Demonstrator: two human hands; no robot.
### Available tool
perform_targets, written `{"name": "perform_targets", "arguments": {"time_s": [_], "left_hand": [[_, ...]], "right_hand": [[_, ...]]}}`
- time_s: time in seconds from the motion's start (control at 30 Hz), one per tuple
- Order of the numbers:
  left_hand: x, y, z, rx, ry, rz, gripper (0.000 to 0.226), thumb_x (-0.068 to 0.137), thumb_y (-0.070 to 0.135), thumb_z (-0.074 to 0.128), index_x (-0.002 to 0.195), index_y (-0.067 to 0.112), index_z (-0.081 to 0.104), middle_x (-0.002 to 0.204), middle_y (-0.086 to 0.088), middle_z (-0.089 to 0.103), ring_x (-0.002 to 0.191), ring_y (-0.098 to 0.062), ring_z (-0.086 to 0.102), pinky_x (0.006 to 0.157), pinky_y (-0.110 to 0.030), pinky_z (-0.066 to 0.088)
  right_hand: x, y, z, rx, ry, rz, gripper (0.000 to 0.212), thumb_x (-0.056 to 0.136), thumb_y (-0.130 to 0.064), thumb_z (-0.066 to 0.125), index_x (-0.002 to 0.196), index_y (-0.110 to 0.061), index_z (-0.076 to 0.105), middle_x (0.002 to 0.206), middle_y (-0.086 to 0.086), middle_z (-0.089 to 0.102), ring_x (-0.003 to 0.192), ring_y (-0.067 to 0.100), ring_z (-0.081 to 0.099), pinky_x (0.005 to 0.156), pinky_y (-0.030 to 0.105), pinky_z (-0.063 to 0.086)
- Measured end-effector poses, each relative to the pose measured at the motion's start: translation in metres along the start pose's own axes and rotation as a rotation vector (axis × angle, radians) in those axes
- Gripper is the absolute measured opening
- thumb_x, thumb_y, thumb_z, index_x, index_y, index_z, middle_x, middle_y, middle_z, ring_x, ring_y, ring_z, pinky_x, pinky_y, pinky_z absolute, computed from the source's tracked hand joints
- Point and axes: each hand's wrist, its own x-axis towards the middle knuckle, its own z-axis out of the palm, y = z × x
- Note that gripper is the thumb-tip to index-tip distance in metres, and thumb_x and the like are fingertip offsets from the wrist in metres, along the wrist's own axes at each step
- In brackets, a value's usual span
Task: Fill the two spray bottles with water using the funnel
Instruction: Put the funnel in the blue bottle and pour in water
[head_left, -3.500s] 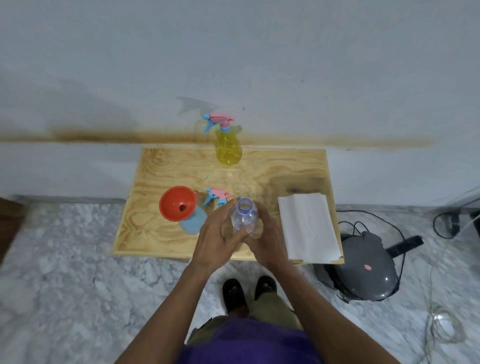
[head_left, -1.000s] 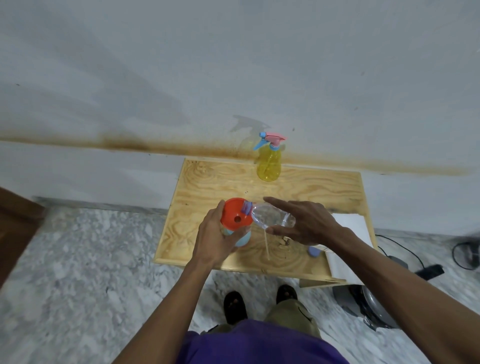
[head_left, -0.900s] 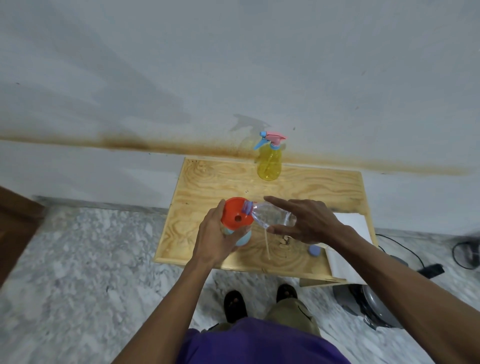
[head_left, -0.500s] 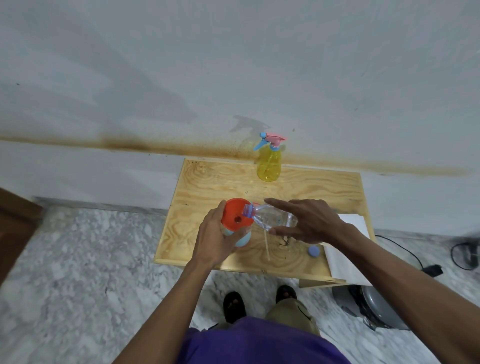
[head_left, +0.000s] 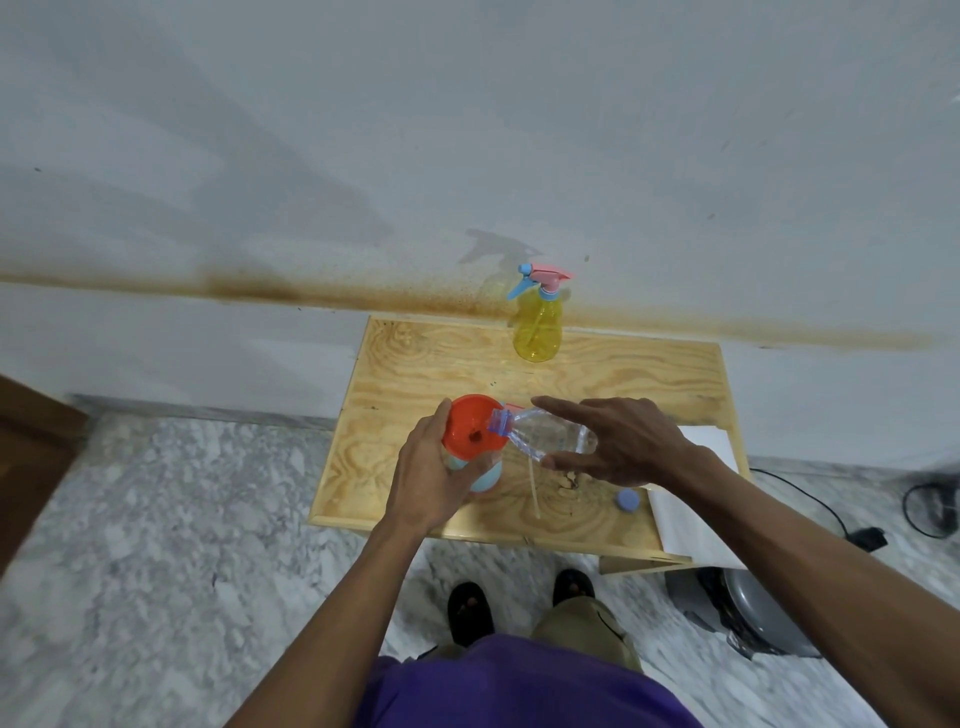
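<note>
An orange funnel (head_left: 470, 434) sits in the neck of a light blue spray bottle (head_left: 485, 475) on the wooden table (head_left: 415, 374). My left hand (head_left: 428, 475) wraps around that bottle just under the funnel. My right hand (head_left: 618, 441) holds a clear plastic water bottle (head_left: 545, 434) tipped on its side, its mouth over the funnel's bowl. A yellow spray bottle (head_left: 537, 332) with a pink and blue trigger head stands upright at the table's back edge. The detached spray head's thin dip tube (head_left: 534, 488) lies on the table under the water bottle.
A small blue cap (head_left: 627, 501) lies near the front right of the table beside a white paper towel (head_left: 691, 499). A grey appliance (head_left: 753, 608) and black cables (head_left: 924, 512) sit on the marble floor to the right. The wall stands right behind the table.
Since 3.5 s ago my right hand has tipped the water bottle over the funnel and my left hand has taken the blue bottle. Over the last second the water bottle tilted slightly further.
</note>
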Motion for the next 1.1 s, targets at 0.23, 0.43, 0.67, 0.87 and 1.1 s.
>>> {"name": "perform_targets", "arguments": {"time_s": [0.23, 0.43, 0.67, 0.87, 1.1], "left_hand": [[0.0017, -0.0024, 0.0014, 0.014, -0.015, -0.024, 0.098, 0.076, 0.054, 0.079, 0.155, 0.018, 0.031, 0.136, 0.0, 0.054, 0.127, -0.015, 0.048, 0.097, -0.022, 0.034], [0.0023, -0.0036, 0.0016, 0.018, -0.013, -0.023, 0.098, 0.076, 0.055, 0.079, 0.154, 0.019, 0.032, 0.135, 0.0, 0.054, 0.127, -0.016, 0.049, 0.096, -0.023, 0.035], [0.0019, -0.0022, 0.0017, 0.021, -0.008, -0.019, 0.098, 0.077, 0.052, 0.079, 0.155, 0.018, 0.031, 0.137, -0.002, 0.054, 0.127, -0.016, 0.049, 0.096, -0.022, 0.034], [0.0022, -0.0023, 0.0012, 0.026, -0.01, -0.018, 0.098, 0.076, 0.055, 0.078, 0.154, 0.017, 0.032, 0.135, -0.001, 0.055, 0.126, -0.017, 0.049, 0.097, -0.024, 0.036], [0.0014, 0.0, -0.0001, 0.028, -0.011, -0.009, 0.099, 0.076, 0.054, 0.078, 0.154, 0.018, 0.031, 0.134, -0.002, 0.055, 0.123, -0.016, 0.05, 0.095, -0.023, 0.036]], "right_hand": [[-0.0006, 0.0009, 0.0015, -0.014, 0.0, 0.009, 0.082, 0.081, -0.088, 0.034, 0.153, -0.054, 0.012, 0.102, -0.008, 0.069, 0.071, 0.011, 0.055, 0.054, 0.024, 0.038], [-0.0014, -0.0017, -0.0019, -0.009, 0.012, 0.005, 0.082, 0.081, -0.087, 0.036, 0.153, -0.053, 0.016, 0.102, -0.007, 0.069, 0.071, 0.011, 0.052, 0.052, 0.022, 0.03], [-0.0027, -0.002, -0.002, -0.009, 0.007, 0.014, 0.082, 0.081, -0.086, 0.038, 0.153, -0.052, 0.016, 0.099, -0.008, 0.068, 0.07, 0.011, 0.052, 0.053, 0.024, 0.032], [-0.0024, -0.0031, -0.003, -0.024, 0.011, 0.01, 0.082, 0.082, -0.085, 0.037, 0.154, -0.052, 0.016, 0.1, -0.008, 0.067, 0.069, 0.01, 0.049, 0.05, 0.022, 0.026], [-0.0006, -0.0015, -0.0006, -0.009, 0.015, 0.0, 0.082, 0.081, -0.086, 0.036, 0.153, -0.052, 0.016, 0.099, -0.007, 0.068, 0.069, 0.012, 0.052, 0.051, 0.024, 0.03]]}}
